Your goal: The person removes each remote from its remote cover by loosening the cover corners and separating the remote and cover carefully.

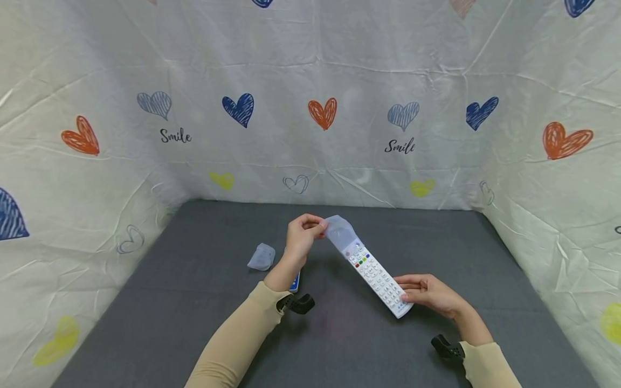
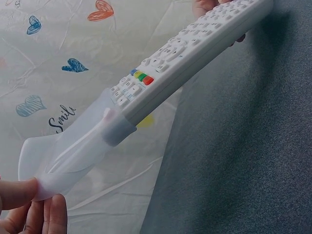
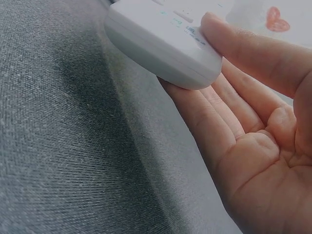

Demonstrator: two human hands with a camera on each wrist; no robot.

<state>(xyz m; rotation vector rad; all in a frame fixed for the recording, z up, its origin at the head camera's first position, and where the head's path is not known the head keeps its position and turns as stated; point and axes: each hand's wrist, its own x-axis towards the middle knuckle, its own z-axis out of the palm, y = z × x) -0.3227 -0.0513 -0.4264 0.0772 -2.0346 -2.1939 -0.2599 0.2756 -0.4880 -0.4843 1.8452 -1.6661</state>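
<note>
A white remote control slants above the dark cloth, its buttons facing up. Over its far end sits a translucent silicone sleeve, which covers only the top rows of keys in the left wrist view. My left hand pinches the loose end of that sleeve between thumb and fingers. The remote's near end is held by my right hand, thumb on the top face and fingers beneath it. Red, green, yellow and blue keys show just past the sleeve's edge.
Left of my left forearm lies a crumpled translucent cover on the dark tablecloth. A blue-faced item is mostly hidden behind that wrist. A white curtain printed with hearts encloses the table at the back and sides.
</note>
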